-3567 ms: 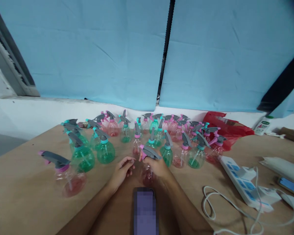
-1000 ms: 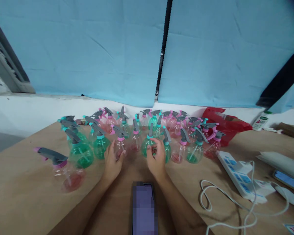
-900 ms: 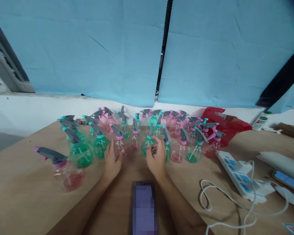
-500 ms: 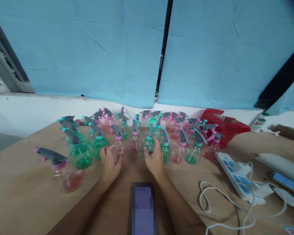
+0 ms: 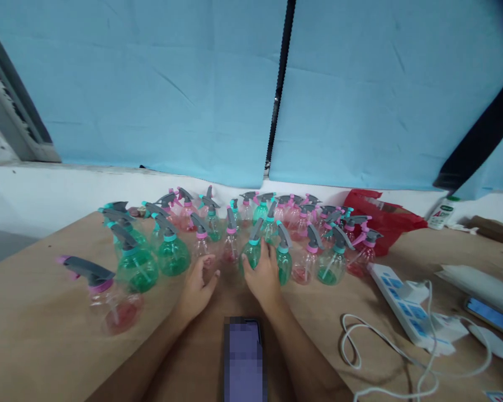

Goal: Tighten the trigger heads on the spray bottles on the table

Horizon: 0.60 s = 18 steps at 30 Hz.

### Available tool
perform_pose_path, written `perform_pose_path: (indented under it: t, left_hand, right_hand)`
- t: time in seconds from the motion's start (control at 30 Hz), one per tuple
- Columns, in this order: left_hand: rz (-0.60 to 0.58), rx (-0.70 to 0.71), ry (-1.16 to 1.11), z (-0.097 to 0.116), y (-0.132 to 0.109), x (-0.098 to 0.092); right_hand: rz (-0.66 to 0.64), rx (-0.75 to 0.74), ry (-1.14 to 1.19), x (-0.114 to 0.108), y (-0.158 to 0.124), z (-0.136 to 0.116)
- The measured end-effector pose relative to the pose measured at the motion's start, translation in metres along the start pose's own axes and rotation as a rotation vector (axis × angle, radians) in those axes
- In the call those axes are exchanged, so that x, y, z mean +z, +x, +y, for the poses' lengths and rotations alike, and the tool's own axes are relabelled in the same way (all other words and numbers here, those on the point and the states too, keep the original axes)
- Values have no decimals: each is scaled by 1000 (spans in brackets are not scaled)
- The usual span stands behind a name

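Note:
Several small round spray bottles, green and pink with grey triggers, stand crowded on the brown table (image 5: 33,335). My right hand (image 5: 263,277) is curled round the near side of a green spray bottle (image 5: 252,251) in the front row, next to another green bottle (image 5: 282,262). My left hand (image 5: 196,288) lies with fingers stretched out and the thumb apart, its fingertips at the foot of a pink spray bottle (image 5: 202,244). It holds nothing.
One pink bottle (image 5: 109,298) stands apart at the left. A white power strip (image 5: 396,298) with a looped cable (image 5: 377,349), a phone (image 5: 491,314), a red bag (image 5: 383,216) and a white bottle (image 5: 442,213) lie on the right. A blurred dark slab (image 5: 243,357) sits between my forearms.
The pink bottle held near me has been set down in the front row. Both hands moved forward to the row; my left hand uncurled, and my right hand closed round the green bottle.

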<state>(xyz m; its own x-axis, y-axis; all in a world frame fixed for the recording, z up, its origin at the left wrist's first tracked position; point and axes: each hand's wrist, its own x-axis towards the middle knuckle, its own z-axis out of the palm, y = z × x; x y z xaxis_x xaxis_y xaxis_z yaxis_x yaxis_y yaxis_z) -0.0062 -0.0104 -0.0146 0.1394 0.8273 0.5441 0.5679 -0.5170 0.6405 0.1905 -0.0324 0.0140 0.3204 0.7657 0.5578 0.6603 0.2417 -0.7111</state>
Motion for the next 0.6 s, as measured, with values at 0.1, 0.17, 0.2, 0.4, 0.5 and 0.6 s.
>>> perform_pose_path:
  t: [0.1, 0.17, 0.2, 0.4, 0.5, 0.6]
  left_hand:
    - [-3, 0, 11, -1, 1, 0]
    - [0, 0, 14, -1, 1, 0]
    - [5, 0, 12, 0, 0, 0]
    - [-6, 3, -34, 11, -4, -1]
    - [-11, 2, -45, 15, -5, -1]
    - [-1, -4, -52, 17, -4, -1]
  right_hand:
    - [-48, -21, -19, 2, 1, 4]
    - [-69, -27, -16, 1, 2, 5]
    - [-75, -20, -19, 0, 2, 4]
    - [-95, -4, -72, -12, -4, -9]
    - [-54, -43, -89, -15, -7, -13]
    - [11, -63, -103, -16, -6, -14]
